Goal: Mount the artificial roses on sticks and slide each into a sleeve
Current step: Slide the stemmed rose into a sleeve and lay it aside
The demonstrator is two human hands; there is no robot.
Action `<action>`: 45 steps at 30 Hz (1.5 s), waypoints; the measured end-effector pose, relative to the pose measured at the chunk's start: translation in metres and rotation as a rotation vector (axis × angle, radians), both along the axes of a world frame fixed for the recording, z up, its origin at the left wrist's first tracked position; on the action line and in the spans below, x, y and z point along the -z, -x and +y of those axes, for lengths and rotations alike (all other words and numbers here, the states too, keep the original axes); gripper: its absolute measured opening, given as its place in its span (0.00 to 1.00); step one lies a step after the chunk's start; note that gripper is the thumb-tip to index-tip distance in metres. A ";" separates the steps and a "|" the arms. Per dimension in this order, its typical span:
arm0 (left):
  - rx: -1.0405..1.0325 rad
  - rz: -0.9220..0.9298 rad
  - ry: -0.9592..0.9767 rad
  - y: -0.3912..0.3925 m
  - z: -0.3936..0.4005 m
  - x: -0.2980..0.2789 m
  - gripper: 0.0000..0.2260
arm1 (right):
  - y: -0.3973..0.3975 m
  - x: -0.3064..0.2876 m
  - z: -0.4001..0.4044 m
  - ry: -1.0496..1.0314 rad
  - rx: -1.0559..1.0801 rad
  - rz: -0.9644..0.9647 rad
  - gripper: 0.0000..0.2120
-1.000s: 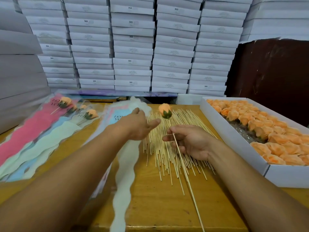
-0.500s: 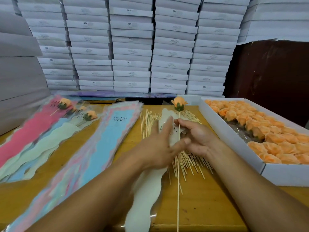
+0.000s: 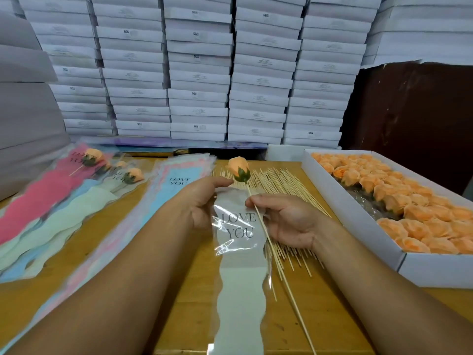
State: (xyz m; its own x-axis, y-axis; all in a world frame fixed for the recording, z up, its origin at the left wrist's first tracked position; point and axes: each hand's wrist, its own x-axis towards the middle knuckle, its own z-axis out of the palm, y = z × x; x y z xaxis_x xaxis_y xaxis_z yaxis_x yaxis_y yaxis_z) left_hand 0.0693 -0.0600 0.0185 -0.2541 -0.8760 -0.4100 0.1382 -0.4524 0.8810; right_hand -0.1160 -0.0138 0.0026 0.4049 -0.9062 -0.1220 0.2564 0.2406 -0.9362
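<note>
While my right hand (image 3: 286,221) is pinching the stick (image 3: 275,262) just below the orange rose (image 3: 238,168), my left hand (image 3: 204,201) is gripping the upper edge of the pale sleeve (image 3: 239,272), its fingers curled around the film. The stick is lying outside the sleeve along its right edge, so I judge that insertion is not yet begun. I am worrying that the thin film mouth may be staying closed, and that the stick tip could then snag or pierce it. Under my right hand, loose sticks (image 3: 276,183) are covering the tabletop (image 3: 332,303); beyond it, the white box (image 3: 358,226) is holding more roses. Left of my left hand, finished sleeves (image 3: 64,196) are piling up.
</note>
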 end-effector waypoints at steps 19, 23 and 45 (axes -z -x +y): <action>0.078 0.076 0.140 -0.017 0.002 0.030 0.14 | 0.021 0.003 -0.021 -0.133 0.187 0.010 0.06; 0.110 0.061 0.163 -0.017 0.003 0.028 0.09 | 0.031 -0.011 -0.045 -0.158 0.281 0.096 0.06; 0.257 0.076 0.196 -0.021 0.000 0.030 0.03 | -0.012 -0.047 -0.150 -0.216 0.152 0.192 0.13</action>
